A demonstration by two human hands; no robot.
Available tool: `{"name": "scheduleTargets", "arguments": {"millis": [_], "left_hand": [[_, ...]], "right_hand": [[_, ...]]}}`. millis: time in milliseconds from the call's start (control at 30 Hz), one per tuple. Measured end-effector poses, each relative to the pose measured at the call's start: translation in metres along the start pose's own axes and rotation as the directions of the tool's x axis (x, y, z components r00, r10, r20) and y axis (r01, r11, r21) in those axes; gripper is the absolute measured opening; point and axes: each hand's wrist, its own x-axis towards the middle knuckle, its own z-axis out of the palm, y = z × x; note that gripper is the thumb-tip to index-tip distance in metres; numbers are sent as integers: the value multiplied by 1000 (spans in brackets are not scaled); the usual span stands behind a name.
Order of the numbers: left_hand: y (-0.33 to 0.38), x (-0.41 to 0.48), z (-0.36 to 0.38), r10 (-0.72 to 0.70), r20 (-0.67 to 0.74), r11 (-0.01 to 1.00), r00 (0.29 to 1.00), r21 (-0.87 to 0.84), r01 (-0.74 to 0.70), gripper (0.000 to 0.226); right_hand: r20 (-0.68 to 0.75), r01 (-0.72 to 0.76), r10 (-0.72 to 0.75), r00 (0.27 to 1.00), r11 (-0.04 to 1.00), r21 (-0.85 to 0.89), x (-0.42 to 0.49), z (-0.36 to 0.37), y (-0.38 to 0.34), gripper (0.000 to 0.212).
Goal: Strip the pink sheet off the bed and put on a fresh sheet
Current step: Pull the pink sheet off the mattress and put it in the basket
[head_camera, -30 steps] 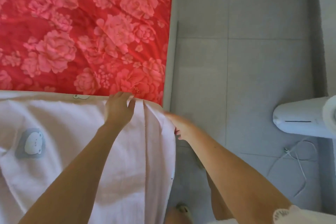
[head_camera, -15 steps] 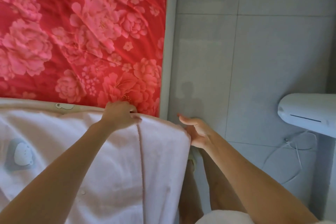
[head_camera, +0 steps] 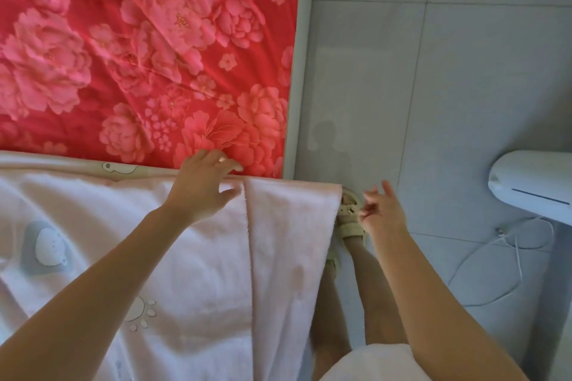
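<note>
**Inspector:** Position of the task's thing?

**Assistant:** The pale pink sheet (head_camera: 192, 272), printed with a bear face and a paw, covers the near part of the bed (head_camera: 296, 77). Its upper edge runs straight across. Beyond it the red floral sheet (head_camera: 139, 56) lies exposed and creased. At the right side the pale sheet's folded border hangs over the bed's edge toward the tiled floor (head_camera: 479, 71).

**Inspector:** Left hand?

**Assistant:** The left hand (head_camera: 202, 187) lies palm down on the upper edge of the pale pink sheet, fingers straight and spread. The fingertips reach past the edge onto the red floral sheet, and the thumb rests on the pale cloth. Nothing is pinched.

**Inspector:** Right hand?

**Assistant:** The right hand (head_camera: 382, 212) is off the bed, in the air over the floor. It is just beside the hanging corner of the pale sheet but apart from it. The fingers are loose, some straight, some bent, and hold nothing.

**Inspector:** Other items?

**Assistant:** A foot in a beige sandal (head_camera: 349, 223) stands on the floor between the sheet's corner and the right hand. A white appliance (head_camera: 532, 185) sits at the far right, with a white cable (head_camera: 507, 260) looped on the floor beside it
</note>
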Motion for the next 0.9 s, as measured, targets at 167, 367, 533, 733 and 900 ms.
{"name": "scheduleTargets", "arguments": {"millis": [167, 367, 533, 733, 900], "left_hand": [[-27, -18, -5, -83, -22, 996, 996, 41, 84, 30], [-52, -32, -2, -84, -63, 996, 994, -11, 83, 26], [-74, -42, 2, -172, -27, 977, 985, 127, 174, 38], [-93, -57, -29, -281, 75, 953, 957, 136, 269, 24], [-90, -73, -63, -133, -103, 991, 986, 1, 134, 6]], "right_hand": [[511, 538, -249, 823, 631, -559, -44, 40, 30, 35], [786, 808, -234, 572, -8, -590, -63, 109, 108, 51], [873, 881, -235, 427, -110, -460, -72, 117, 122, 22], [772, 845, -358, 526, 110, -524, -113, 57, 59, 11], [734, 842, -427, 529, 158, -515, -148, 12, 16, 29]]}}
